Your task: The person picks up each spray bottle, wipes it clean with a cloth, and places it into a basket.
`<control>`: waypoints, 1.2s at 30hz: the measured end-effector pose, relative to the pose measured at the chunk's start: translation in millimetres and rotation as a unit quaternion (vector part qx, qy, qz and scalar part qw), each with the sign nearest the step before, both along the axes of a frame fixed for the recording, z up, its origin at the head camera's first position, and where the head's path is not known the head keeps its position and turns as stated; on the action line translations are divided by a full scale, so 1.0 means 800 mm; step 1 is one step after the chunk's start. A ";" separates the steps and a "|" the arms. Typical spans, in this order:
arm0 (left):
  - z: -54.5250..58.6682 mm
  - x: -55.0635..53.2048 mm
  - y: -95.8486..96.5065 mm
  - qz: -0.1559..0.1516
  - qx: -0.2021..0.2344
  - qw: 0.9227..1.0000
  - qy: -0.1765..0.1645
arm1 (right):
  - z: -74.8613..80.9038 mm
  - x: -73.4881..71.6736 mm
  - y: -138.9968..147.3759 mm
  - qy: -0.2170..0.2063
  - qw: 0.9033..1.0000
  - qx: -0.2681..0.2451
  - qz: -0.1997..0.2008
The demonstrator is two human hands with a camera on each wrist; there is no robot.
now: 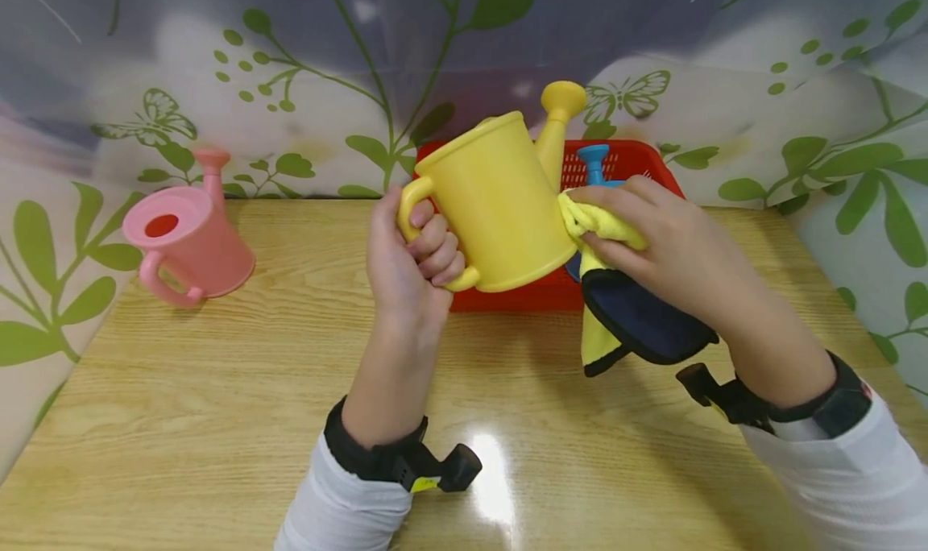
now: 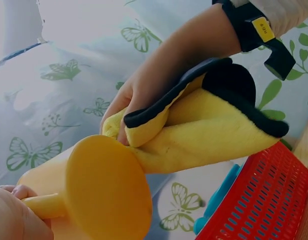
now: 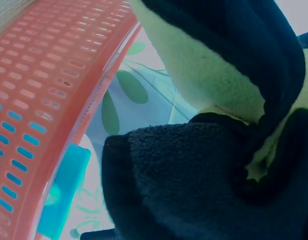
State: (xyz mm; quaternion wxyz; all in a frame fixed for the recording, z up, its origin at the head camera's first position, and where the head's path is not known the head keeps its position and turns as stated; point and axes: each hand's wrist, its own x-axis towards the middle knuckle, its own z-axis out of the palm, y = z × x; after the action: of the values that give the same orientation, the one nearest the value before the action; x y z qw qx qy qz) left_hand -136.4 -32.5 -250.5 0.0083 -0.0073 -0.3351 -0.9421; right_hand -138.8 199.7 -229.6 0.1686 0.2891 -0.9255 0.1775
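Leaf-and-butterfly-printed fabric (image 1: 312, 144) rises behind and along both sides of a pale wood-grain table (image 1: 239, 414), whose glossy top catches a white glare near the front. Held up above it, tilted, is a smooth yellow watering can (image 1: 500, 205), rounded in body, with a rolled rim, a looped handle and a slim spout ending in a flared head. Its flat, round base shows in the left wrist view. The left hand (image 1: 420, 245) grips the handle, fingers curled round it. The right hand (image 1: 667, 245) pinches a soft, fuzzy cloth (image 1: 645, 317) against the can's side below the spout; one face is yellow, the other dark navy, edged in black, with loose folds hanging down. Behind the can, a red basket (image 1: 522, 297) with slotted walls stands near the table's back edge, a blue plastic item (image 1: 594, 160) inside it. Well apart, toward the left edge, a pink watering can (image 1: 210, 245) stands upright. Wood grain stretches between it and the basket, and on toward the front past the pale sleeves (image 1: 348, 503).
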 end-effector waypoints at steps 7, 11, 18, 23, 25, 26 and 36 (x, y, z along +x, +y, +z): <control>-0.001 0.002 0.002 -0.031 -0.016 0.999 -0.003 | 0.005 -0.018 -0.003 0.009 0.999 -0.031 0.009; -0.002 0.004 0.004 -0.043 -0.034 0.999 0.005 | 0.010 -0.026 -0.007 0.020 0.999 -0.027 -0.014; -0.001 0.007 0.006 -0.057 -0.057 0.997 0.023 | 0.017 -0.035 -0.007 0.054 0.998 -0.005 -0.044; -0.001 0.007 0.008 -0.073 -0.061 0.995 0.025 | 0.019 -0.042 0.001 0.080 0.994 0.007 -0.078; -0.002 0.007 0.009 -0.082 -0.061 0.994 0.027 | 0.019 -0.045 0.006 0.087 0.992 0.008 -0.090; -0.003 0.007 0.010 -0.085 -0.060 0.994 0.028 | 0.020 -0.045 0.008 0.091 0.991 0.007 -0.093; -0.002 0.007 0.008 -0.093 -0.062 0.993 0.035 | 0.022 -0.048 0.020 0.153 0.982 -0.030 -0.111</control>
State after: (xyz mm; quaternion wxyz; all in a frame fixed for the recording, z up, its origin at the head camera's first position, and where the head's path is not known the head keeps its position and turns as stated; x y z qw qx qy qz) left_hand -130.5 -26.1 -251.8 -0.0684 -0.0716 -0.3900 -0.9155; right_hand -177.2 215.7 -212.2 0.3351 0.2035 -0.9094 0.1390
